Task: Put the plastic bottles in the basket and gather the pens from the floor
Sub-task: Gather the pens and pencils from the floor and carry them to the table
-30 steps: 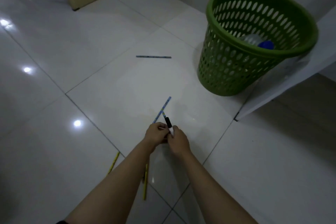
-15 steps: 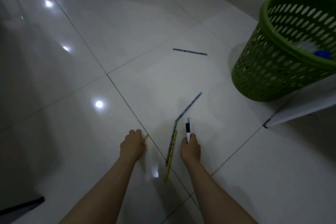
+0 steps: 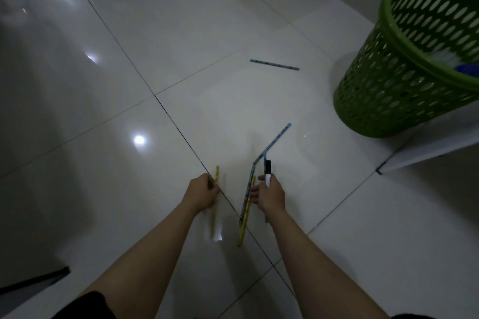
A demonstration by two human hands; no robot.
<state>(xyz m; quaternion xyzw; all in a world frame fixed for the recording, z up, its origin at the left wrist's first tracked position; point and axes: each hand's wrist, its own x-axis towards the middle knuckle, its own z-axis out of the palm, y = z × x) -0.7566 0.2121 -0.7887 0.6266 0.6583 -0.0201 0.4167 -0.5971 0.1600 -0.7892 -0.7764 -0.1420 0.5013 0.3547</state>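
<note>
Left hand [image 3: 201,190] now lifts a yellow pencil [image 3: 214,204] off the floor [image 3: 129,72], grip closed round it. Right hand [image 3: 270,195] holds the marker [image 3: 267,172], more pens [image 3: 247,199] just beside its grip: gathering moves on.

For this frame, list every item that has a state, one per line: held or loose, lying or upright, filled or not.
left hand: closed around a yellow pencil.
right hand: closed on a black-capped marker, with a thin blue pen alongside.
blue pencil: loose, lying flat on the floor, apart from the rest.
blue pencil near the right hand: lying flat.
green basket: upright, a blue-capped bottle inside.
</note>
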